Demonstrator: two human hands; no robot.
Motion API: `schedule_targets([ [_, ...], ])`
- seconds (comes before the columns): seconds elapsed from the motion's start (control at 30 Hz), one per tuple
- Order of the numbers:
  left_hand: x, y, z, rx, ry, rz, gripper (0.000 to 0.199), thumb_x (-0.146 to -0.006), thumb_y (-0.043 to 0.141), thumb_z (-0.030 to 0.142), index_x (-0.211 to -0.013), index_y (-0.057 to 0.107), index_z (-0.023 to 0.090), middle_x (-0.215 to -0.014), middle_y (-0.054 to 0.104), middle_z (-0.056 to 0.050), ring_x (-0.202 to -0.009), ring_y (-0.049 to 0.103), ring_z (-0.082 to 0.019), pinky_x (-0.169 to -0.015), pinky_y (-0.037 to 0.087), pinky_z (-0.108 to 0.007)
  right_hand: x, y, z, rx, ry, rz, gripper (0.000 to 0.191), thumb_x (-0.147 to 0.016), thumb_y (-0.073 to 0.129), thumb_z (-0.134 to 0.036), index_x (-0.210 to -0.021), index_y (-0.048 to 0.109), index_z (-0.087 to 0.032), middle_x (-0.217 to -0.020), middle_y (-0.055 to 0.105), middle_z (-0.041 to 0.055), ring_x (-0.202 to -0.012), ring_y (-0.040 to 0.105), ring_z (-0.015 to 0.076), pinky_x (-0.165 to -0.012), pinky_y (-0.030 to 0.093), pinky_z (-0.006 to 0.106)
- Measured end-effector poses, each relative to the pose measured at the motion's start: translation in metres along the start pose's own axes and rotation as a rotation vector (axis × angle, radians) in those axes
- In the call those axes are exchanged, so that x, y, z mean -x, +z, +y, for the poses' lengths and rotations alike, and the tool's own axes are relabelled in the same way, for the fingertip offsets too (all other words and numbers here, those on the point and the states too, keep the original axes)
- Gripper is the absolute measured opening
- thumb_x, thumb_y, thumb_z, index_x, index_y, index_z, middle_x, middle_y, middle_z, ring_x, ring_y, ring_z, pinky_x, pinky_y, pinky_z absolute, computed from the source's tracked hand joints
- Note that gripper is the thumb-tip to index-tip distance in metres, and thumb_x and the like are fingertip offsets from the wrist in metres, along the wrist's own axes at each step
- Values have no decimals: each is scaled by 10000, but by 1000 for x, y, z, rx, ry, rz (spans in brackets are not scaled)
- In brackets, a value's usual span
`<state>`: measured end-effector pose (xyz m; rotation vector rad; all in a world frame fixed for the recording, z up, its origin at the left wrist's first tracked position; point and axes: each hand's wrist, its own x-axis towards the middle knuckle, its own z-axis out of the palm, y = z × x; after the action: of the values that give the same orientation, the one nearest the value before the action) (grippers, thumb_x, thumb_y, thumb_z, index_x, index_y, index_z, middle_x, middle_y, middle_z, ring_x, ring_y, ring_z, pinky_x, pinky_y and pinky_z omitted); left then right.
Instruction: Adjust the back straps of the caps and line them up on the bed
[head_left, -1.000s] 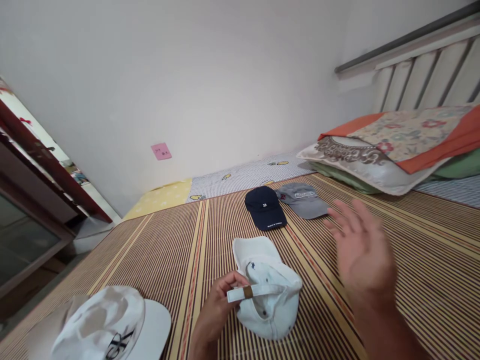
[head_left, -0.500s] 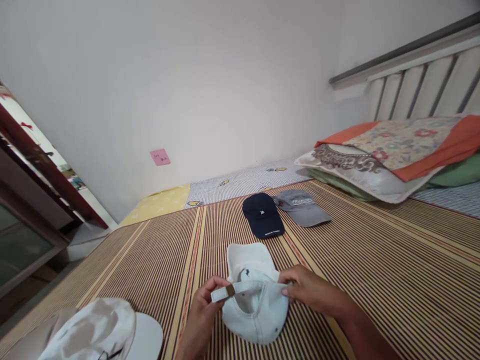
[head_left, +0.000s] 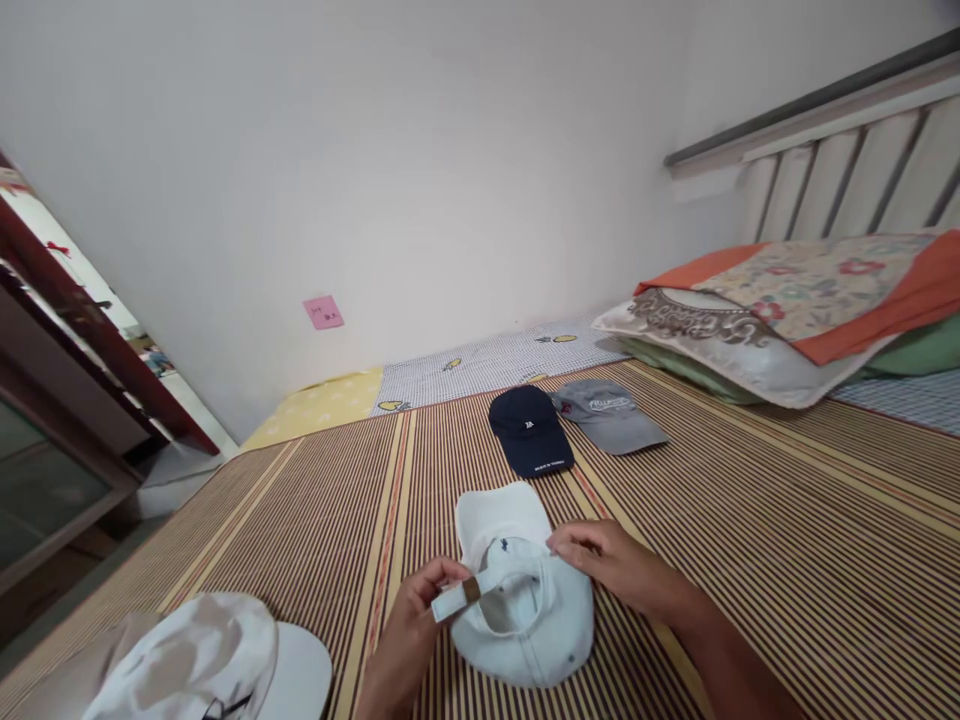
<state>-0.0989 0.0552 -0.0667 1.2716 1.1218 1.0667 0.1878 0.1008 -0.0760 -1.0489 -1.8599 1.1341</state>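
A pale blue-white baseball cap [head_left: 559, 630] lies in front of me, its white brim [head_left: 501, 515] pointing away and its hollow inside partly showing. My left hand [head_left: 415, 615] is closed on the cap's back strap [head_left: 448, 603], beside a brown slider [head_left: 472, 590]; the loose strap end sticks out to the left. With fingers pinched, my right hand [head_left: 606, 560] grips the cap's right edge close to the brim. Beyond it, a navy cap [head_left: 527, 425] and a grey cap [head_left: 611, 415] lie side by side, brims toward me.
White and beige caps [head_left: 199, 655] sit at the lower left. A striped mat [head_left: 322, 520] covers the bed. Pillows [head_left: 750, 340] under an orange floral cloth [head_left: 817, 285] are at the right by the headboard [head_left: 870, 170]. Behind the bed, a pink note [head_left: 323, 312] is on the wall.
My right hand has slid along the cap's edge toward the brim. The cap has turned a little, its back swinging right, and the strap end now tilts more.
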Motion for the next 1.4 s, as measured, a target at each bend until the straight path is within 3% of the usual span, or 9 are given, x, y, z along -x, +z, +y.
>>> schedule_targets([
  [0.07, -1, 1, -1, -16, -8, -15, 330, -793, 802, 481, -788, 679, 176, -739, 609, 9, -688, 439, -135, -650, 336, -250, 0, -1, -16, 42, -26, 124, 322, -971, 563, -466, -897, 709, -189, -986, 732, 91, -981, 647, 265, -890, 458, 370],
  [0.17, -2, 3, 2, -49, -23, -45, 367, -811, 775, 514, -772, 659, 168, -760, 598, 1, -714, 430, -144, -666, 338, -260, 3, 0, -40, 65, -42, 222, 308, -980, 550, -442, -971, 730, -192, -1008, 761, 93, -993, 675, 270, -906, 471, 375],
  [0.4, 3, 5, 2, -7, -27, -169, 399, -809, 775, 529, -743, 638, 160, -708, 504, 24, -667, 381, -125, -622, 300, -261, 15, 13, -63, 91, 23, -42, 216, -947, 587, -302, -1031, 773, -229, -1031, 792, 39, -994, 694, 238, -858, 468, 332],
  [0.53, 2, 5, -4, 35, -45, -175, 437, -765, 802, 566, -746, 667, 151, -715, 542, 6, -664, 417, -127, -621, 312, -260, 13, 20, -66, 111, 52, -104, 193, -892, 597, -243, -935, 783, -213, -922, 775, 35, -898, 680, 224, -781, 448, 320],
  [0.73, 1, 11, 2, 25, -111, -150, 438, -727, 827, 551, -693, 652, 151, -642, 501, 23, -611, 356, -110, -592, 279, -257, 7, 27, -63, 82, 8, -115, 157, -873, 603, -208, -861, 760, -205, -871, 743, 18, -877, 655, 199, -782, 426, 306],
  [0.97, 2, 17, 9, -25, -112, -144, 436, -723, 825, 551, -684, 653, 152, -650, 512, 19, -632, 372, -119, -607, 288, -255, 6, 27, -64, 55, -10, -137, 136, -865, 620, -202, -840, 753, -194, -792, 716, -3, -793, 634, 168, -714, 405, 277],
  [1.4, -3, 19, 3, -2, -60, -163, 387, -700, 845, 496, -704, 673, 149, -642, 513, 24, -624, 375, -121, -605, 298, -260, 3, 28, -58, 22, 14, -147, 106, -848, 614, -175, -814, 715, -178, -728, 651, -25, -724, 594, 149, -661, 389, 264],
])
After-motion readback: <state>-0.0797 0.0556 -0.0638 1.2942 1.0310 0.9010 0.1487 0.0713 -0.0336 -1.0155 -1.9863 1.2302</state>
